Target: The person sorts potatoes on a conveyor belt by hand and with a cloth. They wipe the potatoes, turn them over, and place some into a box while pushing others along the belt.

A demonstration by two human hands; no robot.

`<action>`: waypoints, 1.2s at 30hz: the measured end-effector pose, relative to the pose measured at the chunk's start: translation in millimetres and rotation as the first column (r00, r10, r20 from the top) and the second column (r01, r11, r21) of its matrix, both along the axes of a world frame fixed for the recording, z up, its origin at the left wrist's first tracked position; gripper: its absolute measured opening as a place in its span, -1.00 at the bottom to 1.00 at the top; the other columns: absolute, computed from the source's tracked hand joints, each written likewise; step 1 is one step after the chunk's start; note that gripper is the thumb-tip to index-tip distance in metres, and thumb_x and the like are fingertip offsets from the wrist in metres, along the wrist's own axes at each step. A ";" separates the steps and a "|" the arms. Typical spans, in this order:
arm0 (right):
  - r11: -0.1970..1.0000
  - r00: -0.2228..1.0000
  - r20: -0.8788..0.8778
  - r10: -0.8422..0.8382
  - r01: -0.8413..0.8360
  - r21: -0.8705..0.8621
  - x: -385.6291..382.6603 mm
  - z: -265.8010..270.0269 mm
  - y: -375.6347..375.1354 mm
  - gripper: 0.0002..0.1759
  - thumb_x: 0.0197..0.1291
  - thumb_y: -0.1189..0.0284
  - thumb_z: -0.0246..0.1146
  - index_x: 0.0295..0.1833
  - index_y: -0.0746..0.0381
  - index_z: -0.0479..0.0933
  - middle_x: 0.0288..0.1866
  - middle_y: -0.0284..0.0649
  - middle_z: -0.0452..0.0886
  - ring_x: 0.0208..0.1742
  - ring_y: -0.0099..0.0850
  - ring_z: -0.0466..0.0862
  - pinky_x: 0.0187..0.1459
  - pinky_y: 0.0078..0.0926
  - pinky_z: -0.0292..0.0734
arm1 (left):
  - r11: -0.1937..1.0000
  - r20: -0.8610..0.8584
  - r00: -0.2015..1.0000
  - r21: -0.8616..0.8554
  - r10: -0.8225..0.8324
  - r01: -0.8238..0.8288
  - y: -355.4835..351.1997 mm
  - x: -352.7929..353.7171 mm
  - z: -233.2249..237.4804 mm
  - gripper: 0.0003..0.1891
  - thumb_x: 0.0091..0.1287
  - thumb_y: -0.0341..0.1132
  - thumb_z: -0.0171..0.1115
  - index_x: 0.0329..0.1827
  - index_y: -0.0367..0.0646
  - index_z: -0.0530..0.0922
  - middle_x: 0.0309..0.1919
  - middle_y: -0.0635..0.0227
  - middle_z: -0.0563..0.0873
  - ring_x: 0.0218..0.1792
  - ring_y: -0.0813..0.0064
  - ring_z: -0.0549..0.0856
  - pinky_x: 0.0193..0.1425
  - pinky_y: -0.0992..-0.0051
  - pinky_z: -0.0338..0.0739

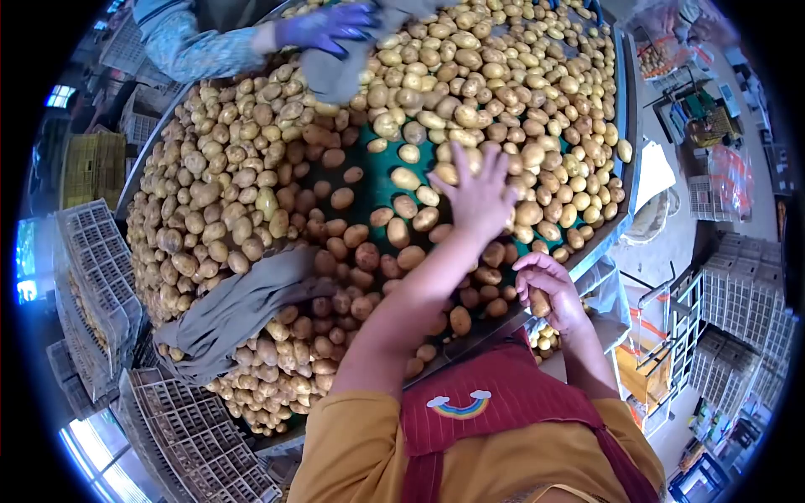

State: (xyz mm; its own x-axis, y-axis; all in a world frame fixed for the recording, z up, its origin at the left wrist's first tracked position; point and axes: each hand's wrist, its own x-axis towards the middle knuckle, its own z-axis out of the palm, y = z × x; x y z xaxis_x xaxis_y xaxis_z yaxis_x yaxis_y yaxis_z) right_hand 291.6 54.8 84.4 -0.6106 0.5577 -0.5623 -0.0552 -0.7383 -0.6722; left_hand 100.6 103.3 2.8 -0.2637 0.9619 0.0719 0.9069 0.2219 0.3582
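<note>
While a co-worker's purple-gloved hand (327,25) grips a grey cloth (335,71) at the far side of the sorting table (627,126), a second cloth (243,310) lies over the heap near the plastic crates (92,251). The heaped potatoes (218,193) crowd round a bare green patch (377,180). The person's left hand (478,197) lies flat on the heap beside that patch, fingers spread, gripping nothing. The right hand (549,285), at the table's near edge, curls round one potato (539,302), which is small, oval, tan-skinned and half hidden by the fingers.
</note>
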 end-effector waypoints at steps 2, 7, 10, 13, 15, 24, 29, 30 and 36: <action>1.000 1.000 0.022 0.011 -0.012 0.026 0.4 2.6 -5.0 -0.78 0.39 0.54 0.20 0.10 0.32 0.57 -0.31 -0.25 0.66 -0.35 -0.55 0.61 -0.33 -0.64 0.53 | 0.993 0.110 0.987 0.009 -0.115 0.115 -19.4 23.5 -2.3 -0.38 0.46 0.15 0.09 0.59 0.36 0.36 0.62 0.44 0.32 0.69 -0.25 -0.21 0.36 -0.78 -0.38; 0.997 0.995 0.072 0.066 -0.068 0.025 8.1 0.7 -13.6 -0.79 0.38 0.54 0.23 0.09 0.27 0.58 -0.29 -0.30 0.66 -0.34 -0.58 0.61 -0.31 -0.66 0.51 | 0.942 0.159 0.929 0.021 -0.335 0.336 -89.8 22.1 24.0 -0.38 0.41 -0.07 0.23 0.57 0.29 0.40 0.56 0.31 0.39 0.66 -0.16 0.05 0.40 -0.64 0.10; 0.994 0.991 0.094 0.095 -0.099 0.045 9.4 -3.9 -15.8 -0.79 0.37 0.54 0.24 0.08 0.26 0.59 -0.28 -0.31 0.66 -0.33 -0.58 0.61 -0.30 -0.67 0.50 | 0.917 0.169 0.932 0.300 -0.321 0.262 -108.5 -19.6 25.6 -0.55 0.25 -0.36 0.31 0.25 -0.06 0.66 0.32 0.18 0.61 0.26 0.01 0.62 0.24 0.15 0.59; 0.990 0.990 0.085 0.112 -0.119 0.081 7.6 -7.2 -16.0 -0.80 0.38 0.55 0.25 0.08 0.26 0.59 -0.27 -0.32 0.66 -0.31 -0.59 0.60 -0.27 -0.66 0.50 | 0.932 0.115 0.991 0.347 0.071 -0.106 -93.4 -95.7 14.2 -0.64 0.24 -0.41 0.26 0.12 -0.11 0.63 0.13 0.14 0.64 0.13 0.03 0.61 0.20 0.09 0.56; 0.987 0.990 0.076 0.120 -0.127 0.099 4.5 -8.8 -15.4 -0.80 0.39 0.55 0.25 0.08 0.25 0.59 -0.26 -0.32 0.66 -0.31 -0.60 0.60 -0.25 -0.65 0.50 | 0.911 0.165 0.942 0.252 0.291 -0.326 -83.1 -143.2 -7.8 -0.59 0.24 -0.41 0.25 0.20 -0.11 0.54 0.22 0.13 0.56 0.23 0.02 0.52 0.27 0.08 0.51; 0.980 0.978 0.128 0.167 -0.179 0.090 -1.3 -2.9 -13.2 -0.81 0.42 0.55 0.24 0.10 0.24 0.59 -0.25 -0.36 0.64 -0.29 -0.61 0.59 -0.24 -0.63 0.51 | 0.972 -0.113 0.967 -0.020 0.230 -0.234 -24.9 -189.6 -16.7 -0.79 0.37 -0.28 0.19 0.02 -0.06 0.48 -0.13 0.14 0.72 -0.06 -0.01 0.71 -0.06 0.08 0.66; 0.985 0.982 0.109 0.157 -0.163 0.050 -4.9 -9.5 -7.8 -0.81 0.44 0.51 0.23 0.11 0.26 0.58 -0.23 -0.31 0.66 -0.28 -0.58 0.62 -0.25 -0.60 0.54 | 0.903 0.535 0.745 -0.083 0.398 -0.422 -59.5 -160.3 10.3 -0.80 0.47 -0.24 0.04 -0.13 -0.17 0.53 -0.25 0.02 0.74 -0.19 0.00 0.75 -0.11 0.10 0.61; 0.992 0.990 0.066 0.127 -0.128 0.013 -5.5 -15.6 -8.6 -0.80 0.47 0.47 0.21 0.13 0.26 0.58 -0.23 -0.28 0.67 -0.28 -0.56 0.63 -0.25 -0.59 0.55 | 0.912 0.631 0.700 -0.026 0.333 -0.410 -70.3 -141.6 19.0 -0.79 0.47 -0.23 0.06 -0.15 -0.19 0.54 -0.27 0.03 0.74 -0.20 0.05 0.75 -0.12 0.15 0.60; 0.990 0.996 -0.034 0.084 -0.087 -0.107 -22.9 -23.4 -15.8 -0.42 0.66 0.03 -0.13 0.23 0.31 0.54 -0.26 -0.22 0.68 -0.44 -0.48 0.57 -0.37 -0.54 0.50 | 0.987 0.985 0.142 0.118 -0.102 -0.107 -119.0 -27.2 35.1 -0.64 0.47 -0.49 0.17 0.31 -0.22 0.43 0.11 0.20 0.65 0.10 0.45 0.66 0.20 0.44 0.54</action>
State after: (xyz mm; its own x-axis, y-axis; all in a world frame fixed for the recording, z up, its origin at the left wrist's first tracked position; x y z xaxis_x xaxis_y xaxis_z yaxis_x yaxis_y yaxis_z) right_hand 268.8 39.0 60.9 -0.6706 0.4393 -0.5977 -0.0075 -0.8097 -0.5868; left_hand 73.4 -15.7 37.9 -0.2109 0.9678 -0.1373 -0.2473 0.0831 0.9654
